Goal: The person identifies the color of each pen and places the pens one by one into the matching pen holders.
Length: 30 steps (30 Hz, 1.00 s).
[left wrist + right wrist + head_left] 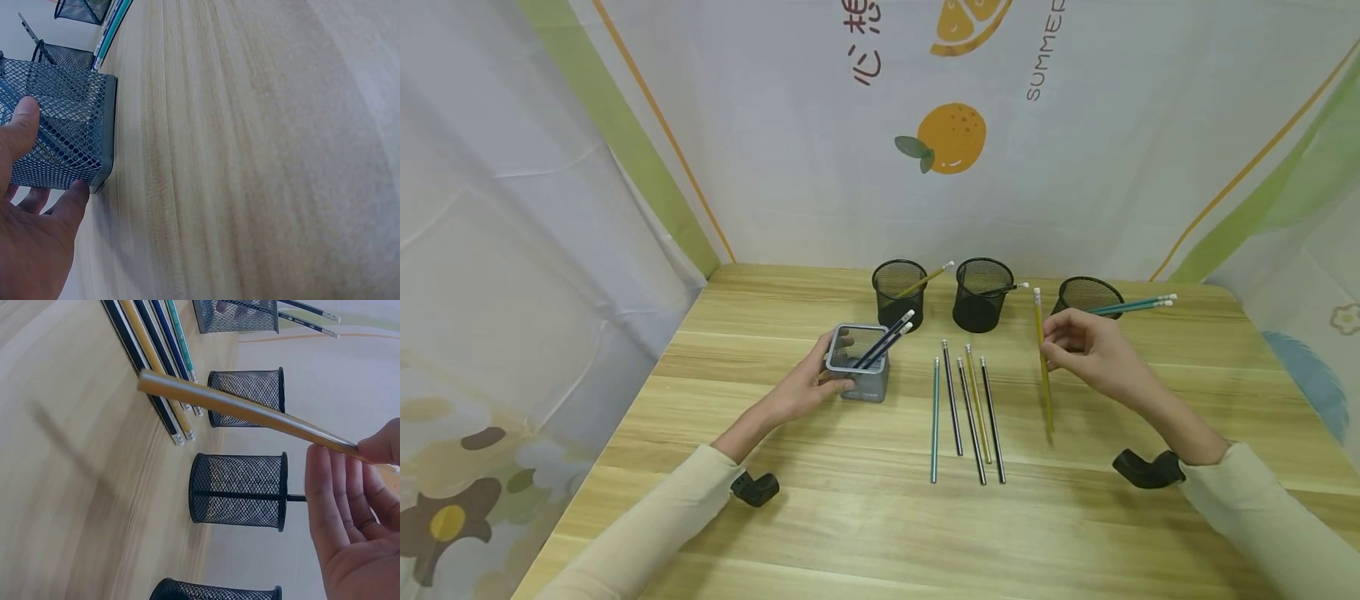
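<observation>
My left hand (801,390) grips a square grey mesh pencil holder (867,388), thumb on the near side. Two dark blue pencils (887,340) lean out of that holder to the right. In the left wrist view the fingers wrap about its mesh wall (69,134). My right hand (1097,350) pinches a yellow pencil (1043,367) near its eraser end, between thumb and fingertips. In the right wrist view the raised yellow pencil (237,411) casts a shadow on the table. Between the hands lie several loose pencils: a teal one (936,421), a yellow one (979,408) and dark ones (992,421).
Along the back stand round black mesh holders: the left one (891,312) bears a yellow pencil, the middle one (977,312) a black pencil. Two teal pencils (1138,306) lean from the right holder (1090,287), partly behind my right hand. A printed cloth (805,192) hangs behind the wooden table (850,533).
</observation>
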{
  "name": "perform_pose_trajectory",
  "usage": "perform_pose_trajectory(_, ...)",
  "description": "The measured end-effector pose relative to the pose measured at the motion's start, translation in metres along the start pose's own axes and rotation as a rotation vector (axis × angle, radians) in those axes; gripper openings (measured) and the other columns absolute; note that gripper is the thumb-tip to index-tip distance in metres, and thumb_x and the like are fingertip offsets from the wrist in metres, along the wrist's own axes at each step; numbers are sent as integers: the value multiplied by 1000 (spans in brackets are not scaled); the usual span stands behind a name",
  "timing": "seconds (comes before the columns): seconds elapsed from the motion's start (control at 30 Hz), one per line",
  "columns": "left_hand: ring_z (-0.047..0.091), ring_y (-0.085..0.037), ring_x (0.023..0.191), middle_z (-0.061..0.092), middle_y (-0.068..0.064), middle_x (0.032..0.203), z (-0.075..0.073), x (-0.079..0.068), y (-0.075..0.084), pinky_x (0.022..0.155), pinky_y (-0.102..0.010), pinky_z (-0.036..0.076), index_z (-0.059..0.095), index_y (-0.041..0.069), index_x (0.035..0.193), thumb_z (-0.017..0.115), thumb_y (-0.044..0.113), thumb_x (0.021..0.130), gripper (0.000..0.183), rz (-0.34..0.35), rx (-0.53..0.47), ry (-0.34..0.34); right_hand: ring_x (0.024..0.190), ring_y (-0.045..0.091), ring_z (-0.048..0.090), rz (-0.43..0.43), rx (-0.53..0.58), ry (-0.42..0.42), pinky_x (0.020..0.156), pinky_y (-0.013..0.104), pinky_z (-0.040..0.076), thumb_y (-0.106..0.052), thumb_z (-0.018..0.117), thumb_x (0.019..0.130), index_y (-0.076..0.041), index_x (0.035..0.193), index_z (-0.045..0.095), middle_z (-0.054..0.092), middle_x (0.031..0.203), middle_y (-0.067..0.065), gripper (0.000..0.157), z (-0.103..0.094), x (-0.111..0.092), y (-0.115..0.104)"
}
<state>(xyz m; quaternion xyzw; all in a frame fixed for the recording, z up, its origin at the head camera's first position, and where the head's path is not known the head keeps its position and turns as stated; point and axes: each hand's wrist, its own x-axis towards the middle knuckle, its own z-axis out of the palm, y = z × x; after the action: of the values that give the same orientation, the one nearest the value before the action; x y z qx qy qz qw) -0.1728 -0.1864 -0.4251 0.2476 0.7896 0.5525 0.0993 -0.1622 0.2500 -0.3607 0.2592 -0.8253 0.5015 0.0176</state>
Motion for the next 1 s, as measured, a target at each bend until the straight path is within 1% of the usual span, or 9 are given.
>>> perform_pose_trajectory(0.2, 39, -47, 137, 28, -31, 155, 0, 1, -1, 110, -50, 40, 15, 3, 159, 64, -9, 96, 81, 2, 3, 4, 77, 20, 69, -27, 38, 37, 66, 28, 61, 8, 64, 97, 8, 110, 59, 65, 91, 21, 14, 2, 3, -3)
perform_pose_trajectory(0.5, 40, -47, 137, 30, -30, 155, 1, 1, -2, 110, -51, 40, 16, 1, 158, 64, -9, 95, 80, 1, 16, 13, 78, 18, 69, -86, 119, 124, 68, 30, 62, 14, 62, 94, 13, 109, 58, 63, 94, 26, 16, 4, 11, -6)
perform_pose_trajectory(0.7, 40, -48, 137, 30, -31, 154, 1, 1, -3, 110, -51, 40, 15, 1, 158, 64, -9, 96, 80, 3, 17, 14, 78, 19, 69, -102, 157, 164, 67, 27, 61, 14, 61, 95, 14, 108, 57, 63, 94, 25, 13, 6, 17, -10)
perform_pose_trajectory(0.9, 40, -47, 137, 29, -30, 155, 1, 1, -3, 111, -50, 40, 15, 2, 159, 64, -9, 96, 80, 0, 12, 7, 78, 20, 68, -116, 136, 219, 68, 26, 61, 12, 62, 96, 13, 108, 58, 63, 93, 24, 13, 8, 23, -13)
perform_pose_trajectory(1.0, 40, -46, 137, 30, -29, 155, 1, 1, -2, 111, -50, 40, 15, 2, 159, 64, -8, 96, 81, -4, 13, 7, 79, 21, 68, -120, 137, 243, 70, 27, 61, 12, 62, 95, 14, 108, 57, 62, 95, 27, 13, 10, 27, -15)
